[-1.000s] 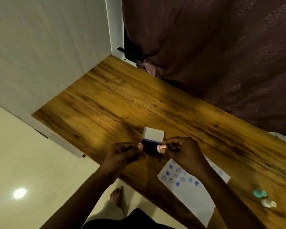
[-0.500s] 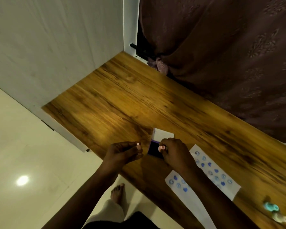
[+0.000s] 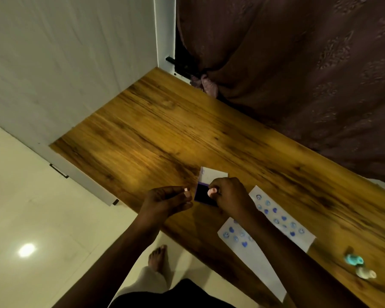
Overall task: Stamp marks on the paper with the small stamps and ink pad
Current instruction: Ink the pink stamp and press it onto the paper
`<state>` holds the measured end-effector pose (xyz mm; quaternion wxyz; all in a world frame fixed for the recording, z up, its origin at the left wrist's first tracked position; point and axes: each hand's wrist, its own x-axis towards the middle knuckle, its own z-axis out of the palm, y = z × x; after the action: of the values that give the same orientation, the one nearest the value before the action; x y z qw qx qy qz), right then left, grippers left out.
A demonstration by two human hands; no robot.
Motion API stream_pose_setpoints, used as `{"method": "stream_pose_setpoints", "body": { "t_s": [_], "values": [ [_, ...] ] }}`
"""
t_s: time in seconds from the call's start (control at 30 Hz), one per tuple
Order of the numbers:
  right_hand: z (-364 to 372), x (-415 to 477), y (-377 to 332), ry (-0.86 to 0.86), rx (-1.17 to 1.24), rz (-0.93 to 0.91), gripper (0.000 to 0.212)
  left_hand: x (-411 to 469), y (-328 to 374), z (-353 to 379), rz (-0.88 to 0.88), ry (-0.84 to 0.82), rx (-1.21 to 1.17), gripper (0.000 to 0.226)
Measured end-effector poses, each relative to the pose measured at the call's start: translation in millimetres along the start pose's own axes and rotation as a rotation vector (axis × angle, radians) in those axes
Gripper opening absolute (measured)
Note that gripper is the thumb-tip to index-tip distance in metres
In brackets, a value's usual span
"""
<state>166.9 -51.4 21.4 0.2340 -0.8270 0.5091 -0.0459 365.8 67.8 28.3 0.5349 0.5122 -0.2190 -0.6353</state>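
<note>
An open ink pad [image 3: 202, 194] with a dark inked face and a raised white lid [image 3: 214, 175] lies near the table's front edge. My right hand [image 3: 230, 196] pinches a small pink stamp [image 3: 212, 191] with its tip down on the pad. My left hand [image 3: 167, 202] hovers just left of the pad, fingers closed around a tiny pale pink piece [image 3: 186, 189] that looks like a cap. A white paper [image 3: 282, 221] with several blue hearts and faces lies to the right, partly under my right forearm.
A teal stamp [image 3: 353, 258] and a whitish stamp [image 3: 365, 274] lie at the table's right front. The wooden table [image 3: 165, 134] meets a white wall on the left and a dark curtain [image 3: 298, 63] behind. My bare foot [image 3: 157, 257] is on the floor below.
My right hand has brought the pink stamp from above the pad down onto its inked face. My left hand has drawn slightly left, away from the pad.
</note>
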Motion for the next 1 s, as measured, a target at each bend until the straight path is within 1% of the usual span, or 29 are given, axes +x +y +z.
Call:
{"method": "stream_pose_setpoints", "body": {
  "t_s": [0.07, 0.13, 0.2, 0.27, 0.3, 0.37, 0.43, 0.47, 0.5, 0.53, 0.57, 0.63, 0.73, 0.83, 0.9, 1.0],
  "values": [
    [-6.0, -1.5, 4.7, 0.023, 0.135, 0.038, 0.015, -0.9, -0.7, 5.2, 0.005, -0.03, 0.016, 0.047],
    [-14.1, -6.0, 10.6, 0.064, 0.324, 0.108, 0.021, -0.6, -1.5, 10.2, 0.007, -0.062, 0.024, 0.055],
    [-25.5, -16.3, 18.6, 0.101, 0.523, 0.197, 0.026, 0.5, -2.9, 17.6, 0.005, -0.096, 0.037, 0.049],
    [-37.1, -31.3, 27.8, 0.133, 0.717, 0.278, 0.026, 1.3, -6.0, 26.9, 0.003, -0.129, 0.056, 0.04],
    [-42.4, -42.2, 33.6, 0.145, 0.816, 0.308, 0.027, 1.5, -7.6, 34.0, -0.003, -0.148, 0.068, 0.04],
    [-52.5, -69.3, 48.3, 0.154, 0.987, 0.339, 0.027, 2.6, -12.4, 53.1, -0.022, -0.181, 0.083, 0.05],
    [-55.3, -94.9, 58.9, 0.157, 1.119, 0.362, 0.025, 3.4, -15.1, 66.0, -0.043, -0.204, 0.076, 0.062],
    [-57.1, -109.3, 66.3, 0.174, 1.172, 0.391, 0.024, 3.8, -17.7, 75.3, -0.053, -0.211, 0.071, 0.064],
    [-58.7, -122.9, 73.8, 0.201, 1.207, 0.426, 0.024, 4.7, -20.8, 84.1, -0.059, -0.211, 0.064, 0.062],
    [-59.8, -136.8, 81.1, 0.236, 1.223, 0.462, 0.025, 4.7, -23.9, 92.2, -0.058, -0.217, 0.057, 0.054],
    [-60.5, -150.9, 89.3, 0.279, 1.221, 0.496, 0.027, 5.0, -27.4, 100.7, -0.052, -0.236, 0.056, 0.045],
    [-59.1, -175.8, 101.6, 0.363, 1.191, 0.541, 0.031, 4.6, -32.5, 111.0, -0.033, -0.284, 0.091, 0.036],
    [-61.0, -213.9, 124.7, 0.488, 1.104, 0.607, 0.033, 7.3, -44.3, 129.2, -0.043, -0.303, 0.152, 0.036],
    [-64.9, -245.7, 148.4, 0.596, 1.09, 0.673, 0.027, 9.7, -55.3, 143.8, -0.082, -0.328, 0.194, 0.036],
    [-68.1, -265.0, 163.4, 0.657, 1.053, 0.692, 0.025, 9.9, -61.3, 153.3, -0.109, -0.352, 0.203, 0.034],
    [-72.7, -287.1, 183.3, 0.76, 1.064, 0.711, 0.025, 9.0, -66.7, 165.8, -0.135, -0.356, 0.222, 0.037]
  ]
}}
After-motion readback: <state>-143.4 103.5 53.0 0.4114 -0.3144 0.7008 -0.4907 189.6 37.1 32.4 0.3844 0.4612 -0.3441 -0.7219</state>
